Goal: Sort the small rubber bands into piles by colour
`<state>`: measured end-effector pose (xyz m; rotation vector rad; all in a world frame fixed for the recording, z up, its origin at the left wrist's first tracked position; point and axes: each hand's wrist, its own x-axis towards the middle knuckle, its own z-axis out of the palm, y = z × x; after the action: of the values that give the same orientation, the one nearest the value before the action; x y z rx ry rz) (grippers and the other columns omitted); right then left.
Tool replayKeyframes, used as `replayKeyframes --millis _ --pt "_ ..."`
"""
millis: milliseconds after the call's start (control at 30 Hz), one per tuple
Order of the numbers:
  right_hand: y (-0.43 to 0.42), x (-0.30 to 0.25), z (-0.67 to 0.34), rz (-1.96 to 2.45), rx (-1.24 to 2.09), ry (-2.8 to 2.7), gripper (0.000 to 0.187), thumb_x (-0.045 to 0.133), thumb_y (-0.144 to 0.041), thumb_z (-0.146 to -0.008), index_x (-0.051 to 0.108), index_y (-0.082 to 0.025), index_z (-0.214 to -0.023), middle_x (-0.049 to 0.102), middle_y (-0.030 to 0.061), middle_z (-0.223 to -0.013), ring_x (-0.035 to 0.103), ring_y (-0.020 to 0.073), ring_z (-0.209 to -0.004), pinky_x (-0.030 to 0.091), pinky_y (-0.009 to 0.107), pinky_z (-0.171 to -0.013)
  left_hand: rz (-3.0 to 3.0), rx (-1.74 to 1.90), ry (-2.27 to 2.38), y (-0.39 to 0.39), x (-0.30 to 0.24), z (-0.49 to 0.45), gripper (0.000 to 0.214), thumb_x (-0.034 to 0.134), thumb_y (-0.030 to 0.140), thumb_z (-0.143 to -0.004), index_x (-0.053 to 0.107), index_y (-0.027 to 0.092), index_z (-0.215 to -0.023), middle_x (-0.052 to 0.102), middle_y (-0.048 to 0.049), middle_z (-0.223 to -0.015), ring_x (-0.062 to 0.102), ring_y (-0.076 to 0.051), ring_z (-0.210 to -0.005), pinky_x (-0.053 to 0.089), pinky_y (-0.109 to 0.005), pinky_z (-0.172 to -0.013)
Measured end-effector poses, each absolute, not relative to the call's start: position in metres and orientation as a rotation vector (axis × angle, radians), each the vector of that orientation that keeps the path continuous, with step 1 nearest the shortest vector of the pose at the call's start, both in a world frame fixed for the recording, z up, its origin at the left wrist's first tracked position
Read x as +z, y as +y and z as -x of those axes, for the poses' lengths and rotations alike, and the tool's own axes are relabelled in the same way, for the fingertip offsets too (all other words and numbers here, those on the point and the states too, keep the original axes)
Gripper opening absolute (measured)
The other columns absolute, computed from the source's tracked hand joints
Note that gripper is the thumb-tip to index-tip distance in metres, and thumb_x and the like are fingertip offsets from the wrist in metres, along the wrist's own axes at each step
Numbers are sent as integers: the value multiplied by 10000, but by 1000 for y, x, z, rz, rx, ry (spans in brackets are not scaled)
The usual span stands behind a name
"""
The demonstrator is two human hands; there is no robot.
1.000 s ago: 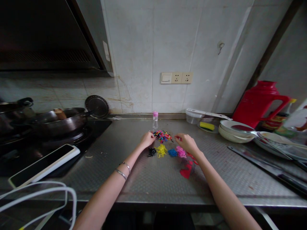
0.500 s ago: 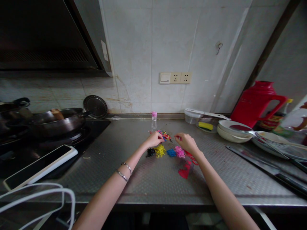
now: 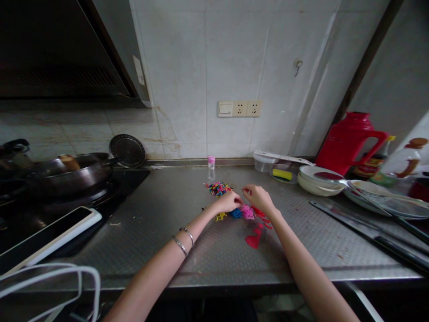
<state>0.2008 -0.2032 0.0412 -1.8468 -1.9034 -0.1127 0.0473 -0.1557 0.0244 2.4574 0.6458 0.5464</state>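
A mixed pile of small coloured rubber bands point(image 3: 218, 188) lies on the metal counter. In front of it are sorted heaps: yellow bands point(image 3: 220, 217), blue bands point(image 3: 236, 213), pink bands point(image 3: 247, 212) and red bands point(image 3: 262, 216). My left hand point(image 3: 228, 201) reaches over the yellow and blue heaps, its fingers pinched just above the blue and pink ones. It hides most of the black heap. Close by on the right, my right hand point(image 3: 258, 198) hovers behind the red bands with fingertips together. Whatever either pinch holds is too small to make out.
A small clear bottle with a pink cap point(image 3: 211, 168) stands behind the mixed pile. A red heart-patterned piece point(image 3: 254, 239) lies in front. Bowls point(image 3: 318, 185), a long black-handled tool point(image 3: 355, 226) and a red thermos point(image 3: 348, 143) sit right; a pan point(image 3: 73, 176) and phone-like device point(image 3: 50, 237) left.
My left hand has moved from the mixed pile toward me and to the right, over the sorted heaps. My right hand stays near the same place. The view has shifted slightly.
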Motion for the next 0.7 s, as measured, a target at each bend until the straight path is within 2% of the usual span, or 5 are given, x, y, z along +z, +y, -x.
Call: replayKeyframes --millis 267,367,533,700 --pt "-204 40 -201 1849 -103 -1920 244 434 -304 -794 651 -236 -884 671 30 -871 591 153 -795 360 202 -602 -2194 817 773 -134 35 -17 224 565 261 -717 680 109 -834 679 -75 -814 590 -144 -731 437 -251 -699" --pt "-204 40 -202 1848 -85 -1927 246 436 -298 -793 652 -230 -889 670 36 -889 594 156 -806 367 201 -609 -2081 917 911 -122 34 6 266 567 307 -716 680 101 -841 677 -81 -805 581 -147 -704 435 -254 -661" --pt "-199 33 -204 1855 -11 -1928 255 453 -288 -777 656 -228 -920 670 44 -912 601 163 -827 395 207 -647 -1893 1041 1112 -111 25 39 234 568 278 -708 681 92 -794 667 -71 -722 556 -132 -656 410 -228 -598" --pt "-187 25 -206 1821 137 -1971 290 487 -270 -743 657 -220 -973 675 47 -914 605 163 -823 418 211 -685 -1803 1060 1146 -107 17 45 257 580 295 -693 677 82 -800 630 -44 -619 495 -96 -542 356 -206 -516"
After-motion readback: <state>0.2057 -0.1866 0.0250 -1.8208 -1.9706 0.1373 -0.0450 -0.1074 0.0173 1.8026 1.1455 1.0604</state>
